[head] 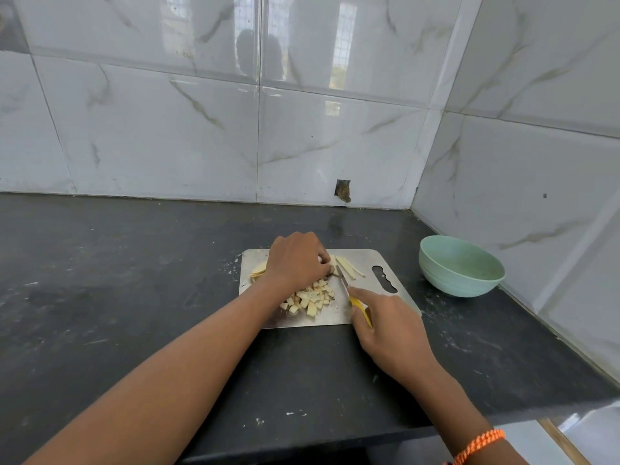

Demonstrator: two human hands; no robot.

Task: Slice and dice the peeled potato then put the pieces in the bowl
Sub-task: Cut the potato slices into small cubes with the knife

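Pinching potato strips [330, 263] under curled fingertips, the left hand [299, 260] sits just beside the knife [345, 283] gripped by the right hand [391, 330] — a slip could nick fingers — diced pieces [310, 298] between hands, bowl [461, 266] beyond the right

Left hand [298, 261] lies curled, knuckles up, over potato strips [345, 265] on the metal cutting board [369, 260]. Right hand [391, 330] grips a yellow-handled knife [352, 297], forefinger along the blade, tip just beside the left fingertips. Diced potato pieces [310, 298] lie between the hands. Green bowl [459, 266] stands beyond the right hand.
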